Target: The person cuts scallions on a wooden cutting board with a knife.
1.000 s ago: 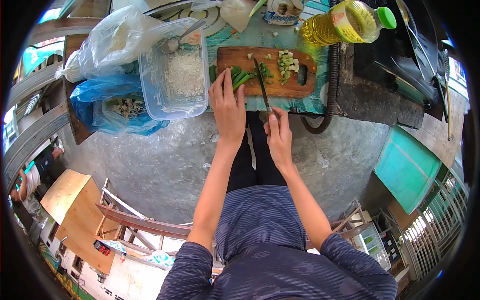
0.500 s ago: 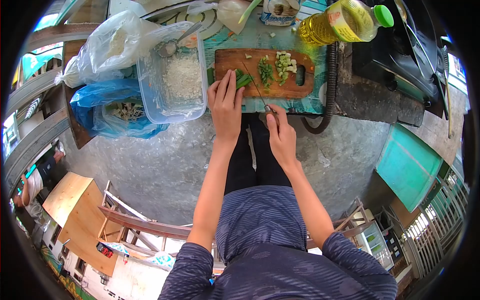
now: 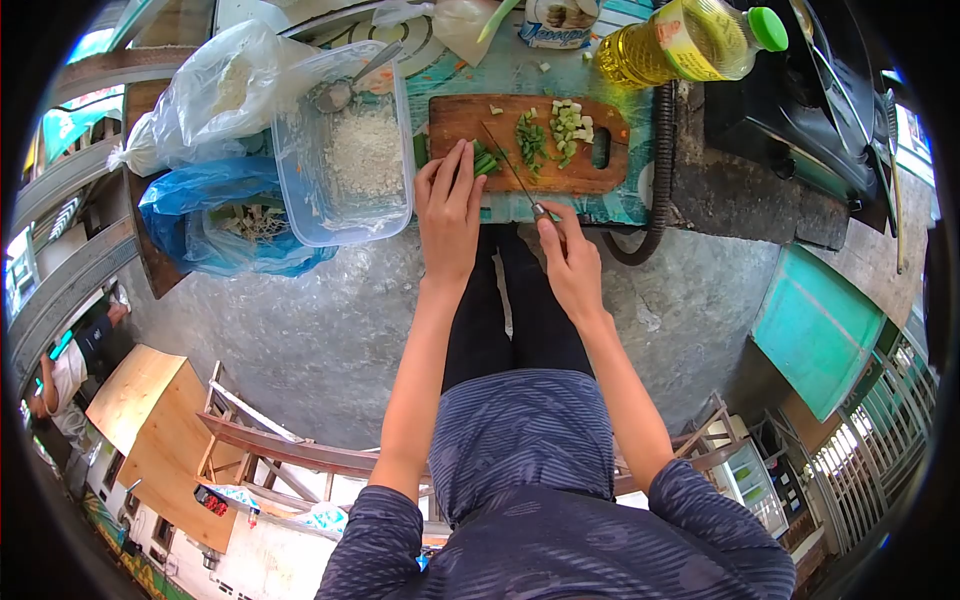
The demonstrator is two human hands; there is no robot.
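Note:
My left hand (image 3: 449, 225) is closed over a bunch of green onion stalks (image 3: 486, 160), pressing them onto the left part of a wooden cutting board (image 3: 460, 112). In my right hand (image 3: 572, 260) is the handle of a knife (image 3: 512, 168). Its thin blade slants up and left across the board, just right of the stalks. Chopped green leaves (image 3: 531, 140) lie in a small pile right of the blade. Beside them is a heap of pale chopped pieces (image 3: 571, 128), near the board's handle hole.
Left of the board stands a plastic tub (image 3: 400, 190) of white flour (image 3: 362, 160) with a spoon. Further left are a tied clear bag (image 3: 225, 90) and a blue bag (image 3: 165, 205). An oil bottle (image 3: 690, 45) leans at back right, near a black stove (image 3: 790, 120) and a dark hose (image 3: 660, 180).
My right hand has shifted slightly right and toward the board, and the knife lies at a slightly flatter slant. My left hand stays on the stalks.

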